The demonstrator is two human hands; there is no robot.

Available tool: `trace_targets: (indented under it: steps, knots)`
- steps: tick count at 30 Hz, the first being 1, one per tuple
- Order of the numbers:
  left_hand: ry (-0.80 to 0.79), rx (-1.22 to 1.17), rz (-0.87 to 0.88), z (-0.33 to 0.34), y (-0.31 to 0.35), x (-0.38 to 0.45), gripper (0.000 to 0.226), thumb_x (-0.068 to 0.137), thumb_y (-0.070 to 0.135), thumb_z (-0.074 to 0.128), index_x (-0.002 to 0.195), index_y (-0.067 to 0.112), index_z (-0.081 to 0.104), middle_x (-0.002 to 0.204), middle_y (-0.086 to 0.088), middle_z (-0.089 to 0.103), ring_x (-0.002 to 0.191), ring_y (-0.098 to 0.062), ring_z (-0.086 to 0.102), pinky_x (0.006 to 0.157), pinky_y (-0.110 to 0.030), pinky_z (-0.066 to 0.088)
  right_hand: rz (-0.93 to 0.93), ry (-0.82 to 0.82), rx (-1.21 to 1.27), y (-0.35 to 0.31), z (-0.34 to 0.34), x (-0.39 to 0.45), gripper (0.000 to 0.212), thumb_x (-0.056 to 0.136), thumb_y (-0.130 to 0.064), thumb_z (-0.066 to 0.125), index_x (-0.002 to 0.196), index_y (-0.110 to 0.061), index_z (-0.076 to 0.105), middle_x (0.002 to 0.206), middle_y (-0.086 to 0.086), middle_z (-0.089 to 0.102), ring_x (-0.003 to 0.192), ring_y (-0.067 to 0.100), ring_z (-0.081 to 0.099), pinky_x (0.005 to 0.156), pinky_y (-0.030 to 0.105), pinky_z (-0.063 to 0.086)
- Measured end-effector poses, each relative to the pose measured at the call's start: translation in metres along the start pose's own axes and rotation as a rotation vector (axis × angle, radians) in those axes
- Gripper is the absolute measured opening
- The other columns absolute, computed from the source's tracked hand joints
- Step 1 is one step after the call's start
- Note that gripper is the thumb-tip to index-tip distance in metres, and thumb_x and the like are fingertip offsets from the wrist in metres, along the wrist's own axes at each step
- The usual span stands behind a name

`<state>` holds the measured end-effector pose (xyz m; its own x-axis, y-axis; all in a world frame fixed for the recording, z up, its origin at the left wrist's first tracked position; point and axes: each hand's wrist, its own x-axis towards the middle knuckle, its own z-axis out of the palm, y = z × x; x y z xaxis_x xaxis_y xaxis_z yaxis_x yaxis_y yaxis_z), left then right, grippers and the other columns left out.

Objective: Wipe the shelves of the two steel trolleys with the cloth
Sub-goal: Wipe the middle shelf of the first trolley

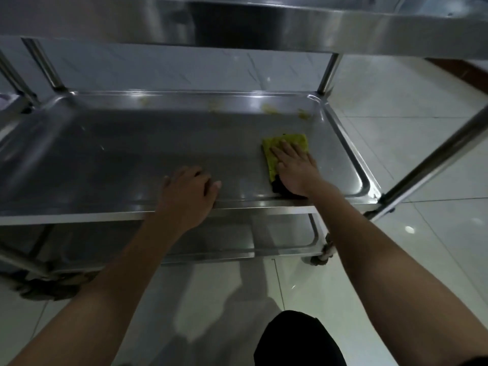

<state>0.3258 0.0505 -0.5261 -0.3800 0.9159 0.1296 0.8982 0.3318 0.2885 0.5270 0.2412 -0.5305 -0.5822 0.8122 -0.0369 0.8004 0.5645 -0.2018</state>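
Note:
A steel trolley fills the view, and its middle shelf [132,154] lies in front of me. A yellow-green cloth [287,143] with a dark edge lies flat on the right part of that shelf. My right hand [294,170] presses on the cloth with straight, spread fingers. My left hand [188,194] rests on the shelf's front rim, its fingers curled over the edge. Yellowish smears [269,109] mark the back right of the shelf.
The top shelf [264,25] overhangs close above. A lower shelf [277,236] sits beneath, with a castor [320,256] at its right corner. A second trolley's edge [10,107] shows at the left. White floor tiles [396,101] spread to the right. My dark-clothed knee [298,339] is below.

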Motion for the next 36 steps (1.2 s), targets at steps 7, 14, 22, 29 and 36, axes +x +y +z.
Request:
trace_targets:
  steps: [7, 14, 22, 29, 36]
  knots:
    - [0.038, -0.085, 0.133, 0.01, 0.06, -0.019, 0.033, 0.098, 0.045, 0.054, 0.102, 0.023, 0.078, 0.124, -0.003, 0.066, 0.119, -0.025, 0.057, 0.101, -0.038, 0.038, 0.205, 0.016, -0.066, 0.088, -0.026, -0.057, 0.055, 0.106, -0.031, 0.024, 0.161, -0.025, 0.015, 0.169, 0.002, 0.004, 0.155, 0.026, 0.0, 0.125, 0.049, 0.002]
    - [0.019, -0.098, 0.178, 0.01, 0.054, -0.023, 0.045, 0.087, 0.042, 0.045, 0.104, 0.018, 0.079, 0.124, -0.004, 0.068, 0.114, -0.028, 0.063, 0.096, -0.046, 0.049, 0.213, -0.035, -0.09, 0.083, -0.027, -0.085, 0.053, 0.106, -0.031, 0.023, 0.159, -0.027, 0.02, 0.169, -0.001, 0.002, 0.155, 0.023, -0.003, 0.124, 0.051, 0.005]
    - [0.084, -0.096, 0.256, 0.011, 0.051, -0.029, 0.025, 0.089, 0.027, 0.062, 0.102, 0.013, 0.079, 0.118, -0.008, 0.07, 0.103, -0.032, 0.068, 0.088, -0.045, 0.054, 0.14, 0.061, -0.01, 0.012, -0.001, -0.112, 0.055, 0.103, -0.035, 0.022, 0.158, -0.034, 0.022, 0.169, -0.004, 0.008, 0.155, 0.02, 0.001, 0.123, 0.049, 0.002]
    - [-0.013, -0.124, 0.248, -0.004, 0.011, -0.031, 0.051, 0.082, 0.034, 0.064, 0.124, 0.006, 0.069, 0.132, -0.011, 0.065, 0.12, -0.033, 0.059, 0.104, -0.04, 0.043, 0.013, 0.107, -0.034, -0.066, 0.02, -0.108, 0.054, 0.103, -0.037, 0.025, 0.157, -0.03, 0.026, 0.168, -0.001, 0.013, 0.155, 0.024, 0.004, 0.123, 0.053, 0.002]
    - [-0.02, -0.049, 0.144, -0.018, -0.037, -0.04, 0.063, 0.071, 0.028, 0.055, 0.129, 0.003, 0.064, 0.13, -0.017, 0.063, 0.116, -0.041, 0.058, 0.103, -0.049, 0.045, -0.151, 0.183, -0.092, -0.148, 0.052, -0.1, 0.055, 0.096, -0.038, 0.044, 0.15, -0.024, 0.04, 0.161, 0.002, 0.032, 0.151, 0.03, 0.02, 0.121, 0.054, 0.007]
